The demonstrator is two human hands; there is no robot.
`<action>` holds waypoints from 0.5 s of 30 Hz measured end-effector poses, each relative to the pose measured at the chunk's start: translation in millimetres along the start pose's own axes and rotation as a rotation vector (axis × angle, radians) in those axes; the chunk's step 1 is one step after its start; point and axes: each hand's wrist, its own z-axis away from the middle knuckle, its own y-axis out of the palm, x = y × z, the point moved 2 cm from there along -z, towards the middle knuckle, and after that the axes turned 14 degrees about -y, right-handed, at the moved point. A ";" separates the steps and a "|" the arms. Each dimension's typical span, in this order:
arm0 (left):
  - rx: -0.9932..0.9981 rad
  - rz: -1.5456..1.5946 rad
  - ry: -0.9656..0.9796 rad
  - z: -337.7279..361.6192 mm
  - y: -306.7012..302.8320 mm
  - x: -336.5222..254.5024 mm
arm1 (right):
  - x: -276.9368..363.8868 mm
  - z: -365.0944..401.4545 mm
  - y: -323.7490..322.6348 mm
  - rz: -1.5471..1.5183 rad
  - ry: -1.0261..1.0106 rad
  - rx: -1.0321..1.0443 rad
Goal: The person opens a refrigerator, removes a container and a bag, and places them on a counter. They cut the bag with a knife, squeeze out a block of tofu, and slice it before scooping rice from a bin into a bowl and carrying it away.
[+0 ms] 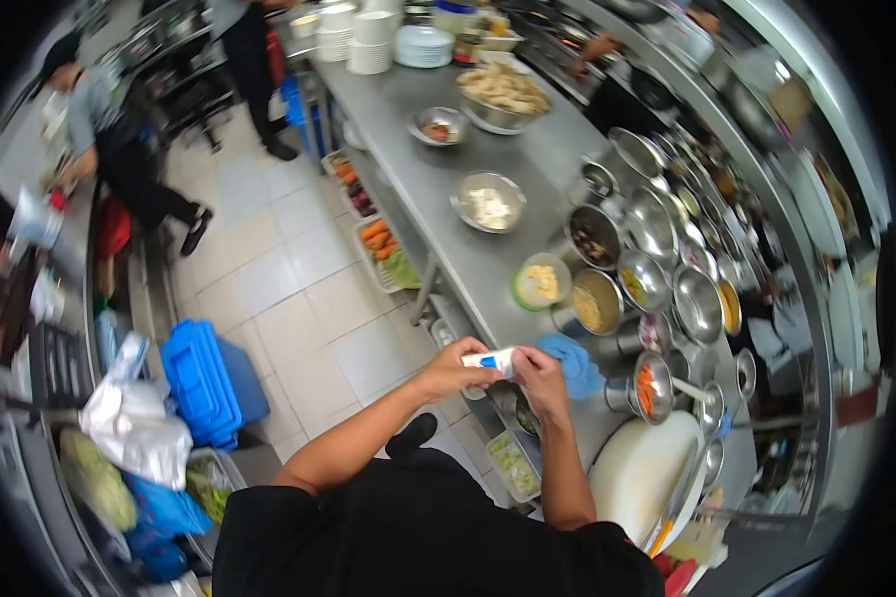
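Observation:
Both of my hands hold a small white package with blue print (489,362), in front of my body near the steel table's edge. My left hand (448,369) is closed around its left end. At its right end, the fingers of my right hand (539,379) pinch it. Whether the package is opened cannot be made out. A crumpled blue cloth (571,365) lies on the table just beyond my right hand. Close by stand a green-rimmed tub with pale yellow pieces (542,282) and a steel pot of pale yellow contents (597,301).
The steel table (393,129) carries a bowl of white pieces (489,203), a heaped bowl (505,92) and stacked dishes (369,42). Several metal containers crowd its right side, near a round white board (632,460). A blue lidded bin (209,383) stands left. One person (119,149) works at the far-left counter.

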 end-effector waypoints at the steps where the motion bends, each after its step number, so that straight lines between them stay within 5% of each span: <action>1: -0.068 0.045 0.016 18.9 -18.1 2.7 | -11.8 -7.9 21.2 -0.071 0.070 0.092; 8: -0.455 0.460 0.229 158.7 -104.4 62.3 | -63.5 -4.8 188.4 -0.049 0.142 0.602; 15: -0.576 0.892 0.675 307.6 -115.8 175.0 | -61.1 115.1 344.4 0.141 -0.282 1.144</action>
